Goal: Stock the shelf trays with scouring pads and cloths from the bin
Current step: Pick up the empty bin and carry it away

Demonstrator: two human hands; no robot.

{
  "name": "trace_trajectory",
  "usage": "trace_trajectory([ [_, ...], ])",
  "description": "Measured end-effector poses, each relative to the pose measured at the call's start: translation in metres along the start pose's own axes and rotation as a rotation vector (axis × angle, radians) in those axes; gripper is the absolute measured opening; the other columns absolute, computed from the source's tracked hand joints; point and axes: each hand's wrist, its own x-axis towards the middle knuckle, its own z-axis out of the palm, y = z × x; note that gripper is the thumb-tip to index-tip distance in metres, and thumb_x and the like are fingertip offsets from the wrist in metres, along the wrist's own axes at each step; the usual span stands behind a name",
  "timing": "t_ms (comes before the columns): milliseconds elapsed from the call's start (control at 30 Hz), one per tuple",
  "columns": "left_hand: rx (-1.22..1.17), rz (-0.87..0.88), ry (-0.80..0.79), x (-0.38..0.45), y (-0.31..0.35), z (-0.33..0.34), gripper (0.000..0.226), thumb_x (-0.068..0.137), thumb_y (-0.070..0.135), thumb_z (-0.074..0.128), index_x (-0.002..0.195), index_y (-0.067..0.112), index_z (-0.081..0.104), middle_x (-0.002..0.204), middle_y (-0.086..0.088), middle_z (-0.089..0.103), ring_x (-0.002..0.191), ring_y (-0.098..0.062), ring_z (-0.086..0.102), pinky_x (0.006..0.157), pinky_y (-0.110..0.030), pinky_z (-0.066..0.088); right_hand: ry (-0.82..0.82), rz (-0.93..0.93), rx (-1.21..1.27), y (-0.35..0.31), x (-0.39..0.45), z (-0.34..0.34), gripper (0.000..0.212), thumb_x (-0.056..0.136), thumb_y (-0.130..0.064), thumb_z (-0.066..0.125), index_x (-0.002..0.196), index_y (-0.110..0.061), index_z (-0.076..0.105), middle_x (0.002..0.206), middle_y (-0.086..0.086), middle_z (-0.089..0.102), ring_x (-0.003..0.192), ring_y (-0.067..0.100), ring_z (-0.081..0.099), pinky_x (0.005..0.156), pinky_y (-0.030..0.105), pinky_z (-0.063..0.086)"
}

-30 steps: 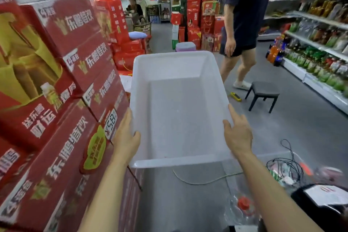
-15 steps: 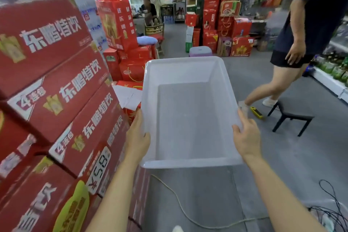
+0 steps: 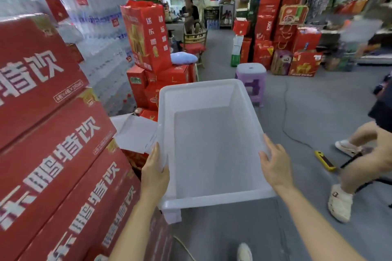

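Between the left hand [image 3: 156, 172] and right hand [image 3: 273, 165] hangs an empty bin [image 3: 212, 148] — each gripping a long rim, level for carrying. Red cartons [image 3: 53, 154] crowd just left of the left hand.

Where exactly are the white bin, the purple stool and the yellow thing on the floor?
white plastic bin [image 3: 214, 199]: head view, near rim.
purple plastic stool [image 3: 251, 68]: head view, seat top.
yellow tool [image 3: 324, 160]: head view, middle of its body.
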Motion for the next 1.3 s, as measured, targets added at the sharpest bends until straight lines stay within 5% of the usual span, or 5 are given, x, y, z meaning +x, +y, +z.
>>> trace_trajectory([
  [267,0.037,-0.206,0.213,0.076,-0.019,0.029,0.077,0.088,-0.004,0.058,0.154,0.015,0.023,0.157,0.001,0.029,0.143,-0.023,0.033,0.116,-0.036,0.030,-0.236,-0.187,0.044,-0.010,0.146,0.094,0.058,0.091,-0.008,0.054,0.146,-0.021,0.038,0.099,0.008,0.049,0.090,0.031,0.055,0.074,0.031,0.040],
  [400,0.024,-0.317,0.335,0.090,-0.026,0.042,0.081,0.085,-0.008,0.058,0.154,0.017,0.023,0.153,0.011,0.028,0.143,-0.019,0.032,0.115,-0.031,0.028,-0.356,-0.303,-0.029,-0.027,0.199,0.136,0.059,0.092,-0.012,0.052,0.146,-0.026,0.035,0.094,0.006,0.047,0.082,0.029,0.055,0.066,0.033,0.042],
  [533,0.067,-0.429,0.418,0.104,-0.043,0.048,0.080,0.084,-0.007,0.057,0.153,0.017,0.024,0.156,0.005,0.030,0.141,-0.024,0.036,0.117,-0.040,0.029,-0.507,-0.372,-0.015,-0.039,0.230,0.189,0.058,0.092,-0.016,0.053,0.147,-0.025,0.034,0.105,0.008,0.049,0.094,0.029,0.057,0.072,0.034,0.044],
  [933,0.008,-0.701,0.520,0.197,-0.111,0.082,0.080,0.081,-0.008,0.057,0.152,0.017,0.029,0.156,0.003,0.032,0.140,-0.019,0.039,0.115,-0.030,0.029,-0.727,-0.475,-0.194,-0.072,0.320,0.335,0.059,0.095,-0.024,0.049,0.149,-0.030,0.026,0.105,0.001,0.046,0.089,0.028,0.059,0.073,0.040,0.050],
  [1300,0.121,-0.842,0.457,0.232,-0.160,0.122,0.082,0.080,0.005,0.061,0.153,0.014,0.023,0.158,-0.004,0.026,0.108,-0.035,0.063,0.070,-0.024,0.047,-0.853,-0.529,-0.305,-0.068,0.360,0.407,0.065,0.095,-0.029,0.048,0.151,-0.035,0.016,0.103,-0.003,0.038,0.075,0.023,0.063,0.064,0.040,0.049],
])
